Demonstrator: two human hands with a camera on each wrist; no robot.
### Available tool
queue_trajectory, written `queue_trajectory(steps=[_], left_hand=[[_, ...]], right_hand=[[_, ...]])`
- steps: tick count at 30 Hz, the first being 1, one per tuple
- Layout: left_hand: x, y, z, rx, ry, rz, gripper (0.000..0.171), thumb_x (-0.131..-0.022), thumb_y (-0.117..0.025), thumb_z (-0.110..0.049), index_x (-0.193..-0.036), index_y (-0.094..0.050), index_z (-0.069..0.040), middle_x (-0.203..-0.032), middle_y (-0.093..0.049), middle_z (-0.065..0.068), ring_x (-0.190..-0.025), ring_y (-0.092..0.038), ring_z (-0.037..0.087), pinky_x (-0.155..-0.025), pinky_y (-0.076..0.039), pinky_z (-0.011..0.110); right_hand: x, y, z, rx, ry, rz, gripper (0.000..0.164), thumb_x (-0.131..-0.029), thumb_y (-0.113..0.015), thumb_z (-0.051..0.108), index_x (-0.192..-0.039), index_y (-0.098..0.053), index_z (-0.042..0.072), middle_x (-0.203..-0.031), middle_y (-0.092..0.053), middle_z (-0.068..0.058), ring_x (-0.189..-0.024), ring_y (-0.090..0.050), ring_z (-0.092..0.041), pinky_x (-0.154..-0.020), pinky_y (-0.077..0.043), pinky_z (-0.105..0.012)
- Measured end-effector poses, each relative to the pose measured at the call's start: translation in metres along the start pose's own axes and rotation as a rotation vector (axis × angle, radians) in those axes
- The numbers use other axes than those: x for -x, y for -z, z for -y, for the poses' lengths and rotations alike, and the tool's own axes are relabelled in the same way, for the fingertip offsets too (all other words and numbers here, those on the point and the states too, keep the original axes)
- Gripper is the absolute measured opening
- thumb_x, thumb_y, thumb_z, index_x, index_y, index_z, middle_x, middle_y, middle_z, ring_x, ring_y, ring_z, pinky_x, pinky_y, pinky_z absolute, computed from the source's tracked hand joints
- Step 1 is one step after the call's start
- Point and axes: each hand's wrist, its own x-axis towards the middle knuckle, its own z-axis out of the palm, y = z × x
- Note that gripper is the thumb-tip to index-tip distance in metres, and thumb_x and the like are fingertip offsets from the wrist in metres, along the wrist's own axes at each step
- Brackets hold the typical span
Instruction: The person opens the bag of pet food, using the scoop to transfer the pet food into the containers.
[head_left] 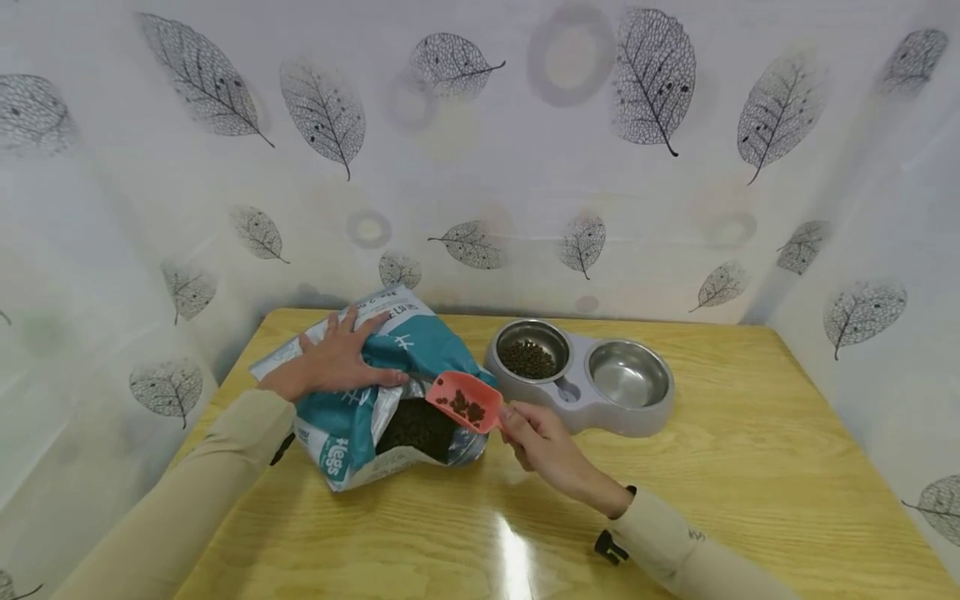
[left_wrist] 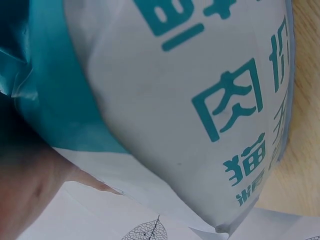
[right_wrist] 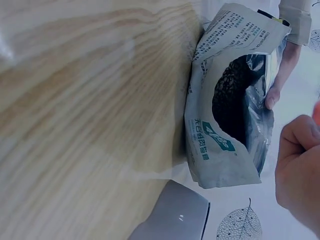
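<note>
A teal and white bag of cat food [head_left: 431, 346] lies on its side at the table's left, its torn mouth facing the near right and dark kibble [head_left: 416, 425] inside. Spread out on top of the bag, my left hand [head_left: 330, 360] presses on it, thumb near the opening. My right hand [head_left: 551, 450] grips the handle of a pink scoop [head_left: 452, 387], which holds some brown kibble and overlaps the bag's mouth in the head view. The right wrist view shows the bag's opening [right_wrist: 232, 95] and my curled right hand [right_wrist: 302, 175], with the scoop mostly out of frame.
A pale double-bowl stand [head_left: 576, 410] sits right of the bag. Its left steel bowl [head_left: 525, 330] contains kibble; the right steel bowl [head_left: 630, 377] shows a bare bottom. The wooden table [head_left: 750, 467] meets a leaf-patterned curtain [head_left: 510, 192] at the back.
</note>
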Motion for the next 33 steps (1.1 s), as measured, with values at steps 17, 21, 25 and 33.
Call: queue_trajectory(steps=[17,21,25,33], left_hand=[[0.002,0.002,0.0,0.007,-0.002,0.011,0.118,-0.078,-0.061,-0.085,-0.167,-0.008,-0.028,-0.17,0.007,0.028,-0.153,0.008,0.059,-0.103,0.001,0.092],[0.002,0.002,-0.001,0.002,-0.004,0.009,0.117,-0.078,-0.06,-0.085,-0.167,-0.008,-0.029,-0.17,0.006,0.028,-0.153,0.007,0.059,-0.103,0.0,0.092],[0.003,0.003,-0.002,0.008,-0.006,0.004,0.118,-0.078,-0.061,-0.085,-0.167,-0.009,-0.028,-0.17,0.006,0.029,-0.153,0.007,0.06,-0.103,0.001,0.092],[0.002,0.001,-0.001,0.007,-0.005,0.007,0.117,-0.079,-0.062,-0.084,-0.167,-0.008,-0.028,-0.17,0.007,0.027,-0.153,0.009,0.059,-0.103,0.001,0.092]], right_hand=[[-0.007,0.03,-0.003,0.178,0.012,-0.297,0.038,-0.112,-0.041,0.016,-0.083,-0.054,-0.005,-0.053,-0.039,0.006,-0.045,-0.036,0.0,-0.039,-0.03,-0.02],[-0.01,0.047,-0.001,0.273,-0.091,-0.366,0.038,-0.11,-0.047,0.02,-0.086,-0.06,-0.005,-0.052,-0.041,0.007,-0.044,-0.035,-0.001,-0.04,-0.028,-0.021],[-0.014,0.063,-0.002,0.405,-0.177,-0.434,0.038,-0.109,-0.052,0.025,-0.091,-0.068,-0.004,-0.063,-0.059,-0.006,-0.05,-0.041,-0.003,-0.045,-0.031,-0.022],[-0.017,0.084,-0.008,0.633,-0.182,-0.482,0.03,-0.105,-0.058,0.02,-0.095,-0.076,-0.002,-0.075,-0.071,-0.016,-0.065,-0.058,-0.016,-0.054,-0.034,-0.025]])
